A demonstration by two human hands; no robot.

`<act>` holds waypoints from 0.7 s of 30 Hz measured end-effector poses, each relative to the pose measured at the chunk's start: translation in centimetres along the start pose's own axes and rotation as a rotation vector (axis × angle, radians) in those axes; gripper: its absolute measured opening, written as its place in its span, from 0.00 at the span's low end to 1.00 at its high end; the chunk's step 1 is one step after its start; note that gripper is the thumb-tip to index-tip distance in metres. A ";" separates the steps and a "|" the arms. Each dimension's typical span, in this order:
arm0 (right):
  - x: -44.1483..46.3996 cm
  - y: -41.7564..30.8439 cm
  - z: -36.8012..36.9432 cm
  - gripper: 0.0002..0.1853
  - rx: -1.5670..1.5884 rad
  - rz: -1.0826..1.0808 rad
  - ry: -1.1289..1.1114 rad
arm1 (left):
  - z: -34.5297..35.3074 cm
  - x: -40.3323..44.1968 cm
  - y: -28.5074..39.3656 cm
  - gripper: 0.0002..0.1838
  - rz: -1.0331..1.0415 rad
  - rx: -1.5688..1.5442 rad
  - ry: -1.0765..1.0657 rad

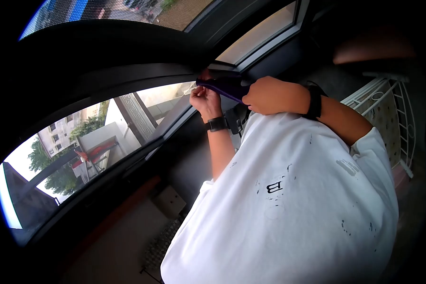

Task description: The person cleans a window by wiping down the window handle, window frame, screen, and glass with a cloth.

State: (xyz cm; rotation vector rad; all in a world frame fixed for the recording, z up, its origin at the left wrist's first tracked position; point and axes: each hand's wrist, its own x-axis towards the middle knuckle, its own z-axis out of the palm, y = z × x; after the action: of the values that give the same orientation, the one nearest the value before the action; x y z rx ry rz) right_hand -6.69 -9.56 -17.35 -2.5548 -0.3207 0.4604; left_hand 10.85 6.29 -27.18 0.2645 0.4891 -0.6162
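A dark purple cloth (227,90) is stretched between my two hands, beside the window frame. My left hand (206,100), with a black band at the wrist, pinches its left end, fingertips pointing up. Wrapped round the right end of the cloth is my right hand (269,96), its knuckles facing up and a black band on that wrist too. Part of the cloth's upper edge is lost in shadow.
A window (161,102) with a dark frame shows buildings and trees at the left. Another pane (258,33) is above my hands. A white metal rack (404,120) stands at the right. A pale box-like object (170,201) is at the lower left.
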 end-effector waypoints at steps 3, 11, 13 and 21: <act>0.6 -0.4 -0.1 0.11 0.005 -0.007 0.004 | 0.0 -0.4 -0.1 0.26 0.189 0.097 0.059; 1.6 -1.0 0.0 0.11 0.002 -0.091 -0.056 | -1.4 -0.9 0.8 0.10 0.330 0.115 -0.036; 1.6 -0.9 0.1 0.11 0.009 -0.094 -0.046 | -0.7 -1.4 0.6 0.08 0.332 0.064 -0.034; 0.6 0.8 -0.3 0.13 0.239 0.003 0.006 | -0.6 -1.2 0.8 0.08 0.066 -0.072 -0.209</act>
State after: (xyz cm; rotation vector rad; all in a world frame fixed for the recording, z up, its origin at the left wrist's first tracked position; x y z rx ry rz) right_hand -5.96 -10.23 -17.68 -2.3238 -0.2436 0.4632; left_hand 10.28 7.70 -26.98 0.1458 0.2991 -0.5535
